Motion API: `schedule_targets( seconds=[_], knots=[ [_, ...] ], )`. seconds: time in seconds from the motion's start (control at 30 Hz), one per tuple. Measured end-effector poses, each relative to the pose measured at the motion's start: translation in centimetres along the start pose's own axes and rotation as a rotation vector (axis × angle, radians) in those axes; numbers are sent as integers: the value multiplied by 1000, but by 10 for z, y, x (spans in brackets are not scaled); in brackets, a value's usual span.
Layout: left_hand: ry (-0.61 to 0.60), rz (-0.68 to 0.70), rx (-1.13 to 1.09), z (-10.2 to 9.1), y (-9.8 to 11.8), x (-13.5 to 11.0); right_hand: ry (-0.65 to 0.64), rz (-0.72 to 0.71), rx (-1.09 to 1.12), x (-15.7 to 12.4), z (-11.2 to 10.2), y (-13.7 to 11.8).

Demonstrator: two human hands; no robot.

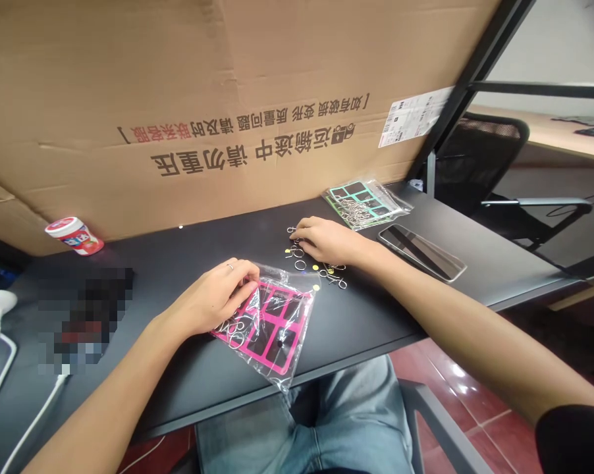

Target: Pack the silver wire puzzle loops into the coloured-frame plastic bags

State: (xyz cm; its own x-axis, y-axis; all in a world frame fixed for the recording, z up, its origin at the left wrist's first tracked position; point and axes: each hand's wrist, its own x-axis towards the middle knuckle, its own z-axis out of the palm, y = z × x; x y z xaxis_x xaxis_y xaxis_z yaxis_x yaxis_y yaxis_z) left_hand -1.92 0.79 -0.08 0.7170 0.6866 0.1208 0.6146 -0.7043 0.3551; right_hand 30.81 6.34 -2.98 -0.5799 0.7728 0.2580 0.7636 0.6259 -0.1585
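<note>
My left hand [225, 299] is closed on the upper left part of a clear plastic bag [301, 329]. Inside the bag lie a pink-framed sheet [263, 317] with black rectangles and several metal rings [236, 337]. Farther right, my right hand [326, 239] bends its fingers down over a loose scatter of metal key rings [300, 264], the fingertips together at a ring on the far side. What exactly lies under those fingertips is partly hidden. Small yellow discs [315, 268] lie among the loose rings on the black table [188, 375].
Behind the table stands a large cardboard panel [257, 59]. Bags with a teal-framed sheet [359, 201] and rings lie at the back right, near a phone [420, 251]. At left are a red-and-white bottle [74, 236], a blurred-out object [92, 316] and a white cable [35, 421].
</note>
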Motion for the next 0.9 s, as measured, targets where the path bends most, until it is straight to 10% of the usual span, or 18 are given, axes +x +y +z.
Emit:
schedule_targets(
  seconds=[0.9],
  knots=[
    [-11,-1,-20,0,2,2,-97,-15,24,-4,-24,8]
  ],
)
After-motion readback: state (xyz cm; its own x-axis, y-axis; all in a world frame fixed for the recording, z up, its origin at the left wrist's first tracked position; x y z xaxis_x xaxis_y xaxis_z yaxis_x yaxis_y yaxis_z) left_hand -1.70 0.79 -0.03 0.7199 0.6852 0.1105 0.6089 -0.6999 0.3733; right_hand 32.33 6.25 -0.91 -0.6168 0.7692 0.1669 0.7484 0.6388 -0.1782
